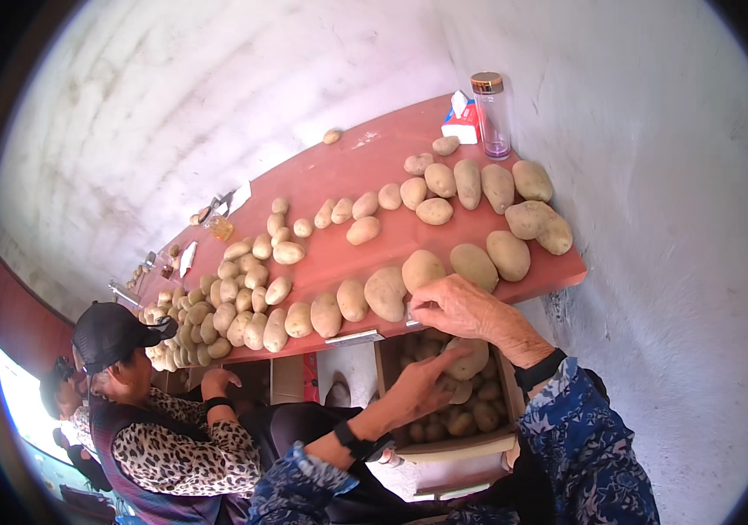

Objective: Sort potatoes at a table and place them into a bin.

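Observation:
My left hand (pixel 416 387) is over the cardboard box (pixel 456 449), its fingers beside a large pale potato (pixel 467 359) on top of the pile of potatoes (pixel 459 420); whether it grips that potato is unclear. At the table's edge, my right hand (pixel 456 308) has its fingers bent close together near a small pale object (pixel 413 322), mostly hidden, so its hold cannot be told. Just beyond this hand a large round potato (pixel 422 270) lies in a curved row on the red table (pixel 321 279).
A person in a black cap (pixel 115 335) sits at the left, near a dense group of potatoes (pixel 203 315). At the table's far right end stand a clear bottle (pixel 493 125) and a tissue pack (pixel 461 125). A flat strip (pixel 354 338) lies along the near edge. The wall borders the table.

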Tool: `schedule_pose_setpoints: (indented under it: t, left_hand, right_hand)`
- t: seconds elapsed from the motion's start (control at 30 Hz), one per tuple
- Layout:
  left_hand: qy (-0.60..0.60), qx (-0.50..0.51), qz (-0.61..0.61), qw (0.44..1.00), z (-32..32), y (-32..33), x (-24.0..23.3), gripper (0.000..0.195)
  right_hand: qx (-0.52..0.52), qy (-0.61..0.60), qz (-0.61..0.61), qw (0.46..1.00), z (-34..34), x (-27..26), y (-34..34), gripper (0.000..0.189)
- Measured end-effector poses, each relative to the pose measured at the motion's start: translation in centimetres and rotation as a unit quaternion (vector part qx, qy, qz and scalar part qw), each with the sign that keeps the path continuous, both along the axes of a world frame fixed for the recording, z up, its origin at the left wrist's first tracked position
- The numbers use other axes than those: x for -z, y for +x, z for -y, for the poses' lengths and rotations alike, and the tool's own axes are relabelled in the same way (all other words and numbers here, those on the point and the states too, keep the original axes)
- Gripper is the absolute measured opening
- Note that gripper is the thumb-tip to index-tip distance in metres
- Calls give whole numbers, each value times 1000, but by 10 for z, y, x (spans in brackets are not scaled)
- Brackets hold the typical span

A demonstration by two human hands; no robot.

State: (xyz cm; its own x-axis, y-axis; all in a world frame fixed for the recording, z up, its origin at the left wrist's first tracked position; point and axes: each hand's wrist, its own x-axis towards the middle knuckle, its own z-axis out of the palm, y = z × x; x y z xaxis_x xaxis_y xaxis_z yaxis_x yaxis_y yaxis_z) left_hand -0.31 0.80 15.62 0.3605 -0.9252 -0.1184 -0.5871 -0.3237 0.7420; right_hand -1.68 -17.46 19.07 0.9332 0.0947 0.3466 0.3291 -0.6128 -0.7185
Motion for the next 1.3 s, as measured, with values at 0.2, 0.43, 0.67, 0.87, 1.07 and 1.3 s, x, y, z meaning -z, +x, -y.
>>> schedule_pose_setpoints:
  t: [0.2, 0.43, 0.67, 0.87, 1.07, 1.3]
  left_hand:
    - [-26, -74, -42, 996, -39, -21, -68, 72]
    - [-119, -110, -179, 970, -53, -8, -79, 75]
    - [-268, -129, -361, 884, -61, 28, -73, 74]
    - [-307, -173, -429, 832, -47, 53, -73, 53]
    - [-418, -199, -521, 717, -9, 51, -63, 32]
    - [-464, -323, -496, 658, 4, 53, -49, 27]
  right_hand:
    - [-91, 89, -136, 982, 3, -10, -14, 37]
    - [-249, 293, -270, 883, -2, -13, -17, 52]
    - [-235, 569, -218, 757, -25, 8, -4, 50]
    - [-136, 679, -176, 699, -33, 3, 3, 54]
    - [-134, 687, -114, 705, -34, -6, 6, 55]
    - [-61, 648, -102, 753, -60, -11, 13, 56]
